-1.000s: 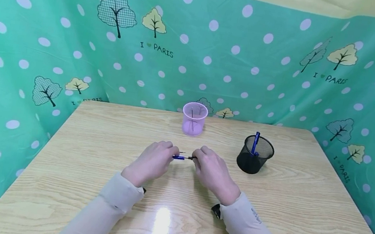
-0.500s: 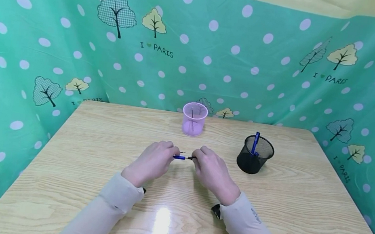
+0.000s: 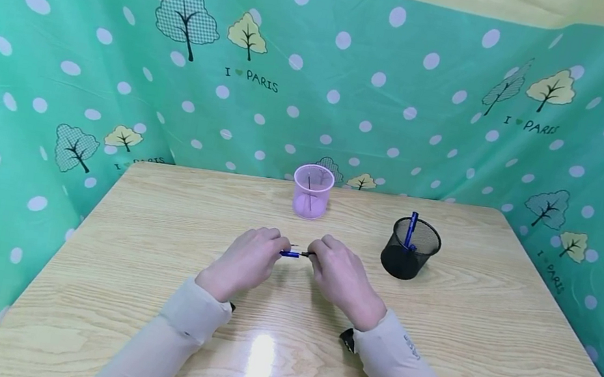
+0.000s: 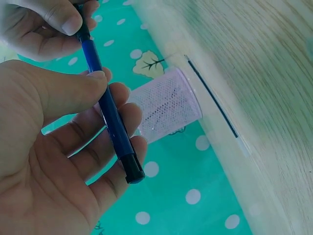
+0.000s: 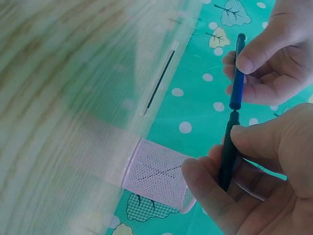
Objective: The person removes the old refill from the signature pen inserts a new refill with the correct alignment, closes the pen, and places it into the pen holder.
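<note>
In the head view my left hand (image 3: 248, 258) and right hand (image 3: 343, 279) face each other above the middle of the table. The left thumb and fingers hold the blue barrel of a pen (image 4: 111, 115), which ends in a black cap-like piece (image 4: 132, 169). My right hand pinches the black front section (image 5: 228, 152) of the pen. Its narrow end meets the barrel's open end (image 5: 235, 105) nearly in line, with a slim piece showing between them. Beyond the hands lies a thin dark pen refill (image 5: 160, 82) on the table, mostly hidden behind the left hand in the head view.
A lilac mesh pen cup (image 3: 310, 206) with a thin dark stick inside stands at the table's back. To the right is a black mesh pen cup (image 3: 405, 264) holding a blue pen (image 3: 411, 229). A polka-dot curtain (image 3: 374, 108) borders the wooden table (image 3: 131, 293).
The gap between the blue barrel and the black front section has narrowed slightly. Both hands otherwise stay in nearly the same place, and the cups have not moved.
</note>
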### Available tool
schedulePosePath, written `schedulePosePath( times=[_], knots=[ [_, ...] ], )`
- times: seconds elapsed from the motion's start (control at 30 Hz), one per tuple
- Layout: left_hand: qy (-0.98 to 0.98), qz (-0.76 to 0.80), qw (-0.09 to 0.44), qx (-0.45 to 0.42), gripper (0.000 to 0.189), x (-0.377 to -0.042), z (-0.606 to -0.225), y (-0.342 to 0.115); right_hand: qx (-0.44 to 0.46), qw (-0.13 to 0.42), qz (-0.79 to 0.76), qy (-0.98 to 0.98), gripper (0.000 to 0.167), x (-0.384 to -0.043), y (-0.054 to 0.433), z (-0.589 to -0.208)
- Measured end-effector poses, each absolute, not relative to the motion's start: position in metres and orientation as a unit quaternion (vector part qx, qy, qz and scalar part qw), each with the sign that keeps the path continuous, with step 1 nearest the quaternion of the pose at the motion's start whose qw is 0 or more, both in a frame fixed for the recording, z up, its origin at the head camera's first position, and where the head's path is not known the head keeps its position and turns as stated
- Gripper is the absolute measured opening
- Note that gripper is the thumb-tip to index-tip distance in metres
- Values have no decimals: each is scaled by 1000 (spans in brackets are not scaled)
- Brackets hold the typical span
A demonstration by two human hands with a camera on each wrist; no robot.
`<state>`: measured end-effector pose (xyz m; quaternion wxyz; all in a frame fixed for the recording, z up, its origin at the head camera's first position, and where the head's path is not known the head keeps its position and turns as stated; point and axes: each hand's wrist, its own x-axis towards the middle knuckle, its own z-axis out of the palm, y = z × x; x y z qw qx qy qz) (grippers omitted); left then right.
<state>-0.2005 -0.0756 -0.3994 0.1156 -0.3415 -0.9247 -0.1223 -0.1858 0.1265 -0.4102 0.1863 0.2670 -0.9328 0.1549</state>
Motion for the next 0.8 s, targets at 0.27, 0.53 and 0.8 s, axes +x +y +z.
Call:
schedulePosePath(
  times=[0.27, 0.53, 0.8],
  knots=[
    [-924, -116, 120, -343, 18, -201, -401, -74, 269, 187, 153, -932, 5, -187, 127, -411],
    [-924, -121, 119, -344, 18, -200, -400, -75, 273, 183, 152, -932, 5, -186, 127, -410],
    [-924, -117, 117, -346, 15, -201, -398, -74, 274, 181, 150, -933, 5, -186, 125, -408]
  ],
)
